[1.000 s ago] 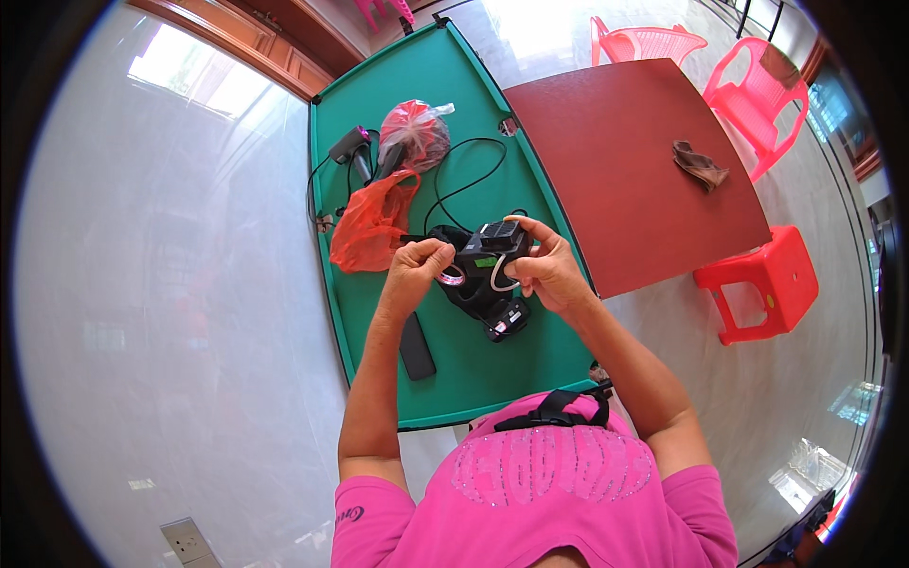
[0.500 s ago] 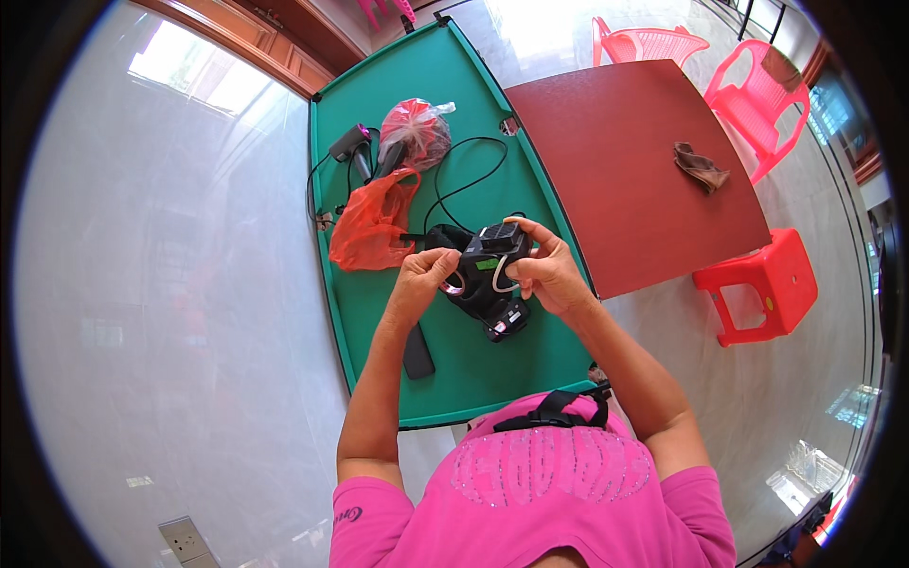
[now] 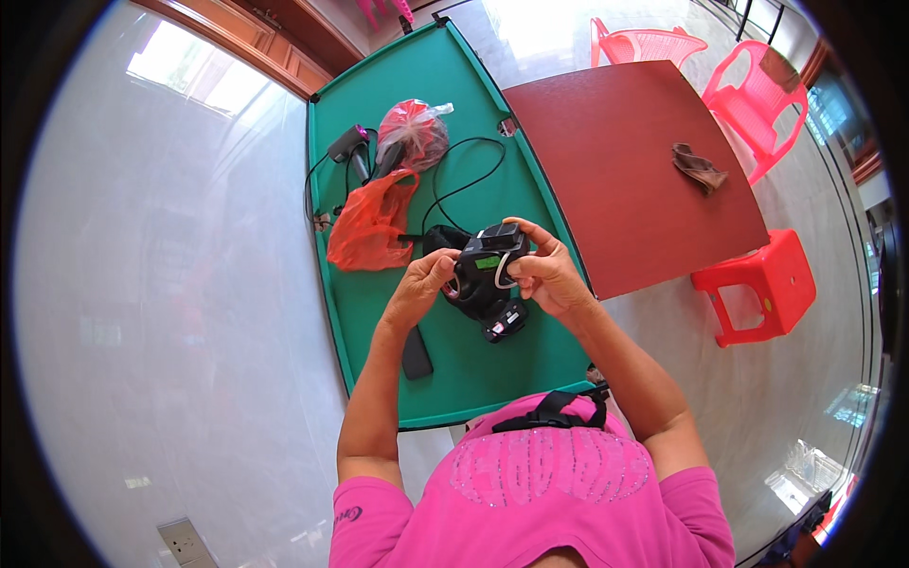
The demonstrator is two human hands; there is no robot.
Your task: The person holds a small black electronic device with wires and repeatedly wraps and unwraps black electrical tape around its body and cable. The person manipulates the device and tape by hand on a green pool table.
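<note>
L hand (image 3: 417, 286): thumb + index pinched tog. at the L edge of blk device (image 3: 476, 250); can't tell what, if anything, is btwn them. R hand (image 3: 552, 276): fingers partly curled, gripping device's R side, thumb by its white cable loop (image 3: 499, 278). Device is over near half of grn table (image 3: 454, 393). Blk slab (image 3: 416, 356) nr L wrist; red bag (image 3: 367, 227) beyond, then hair dryer (image 3: 348, 144). Brn cloth (image 3: 698, 168) on adj. red-brn table (image 3: 615, 189), far R.

Black device (image 3: 481, 280), green table (image 3: 464, 374), orange-red bag (image 3: 367, 227)
</note>
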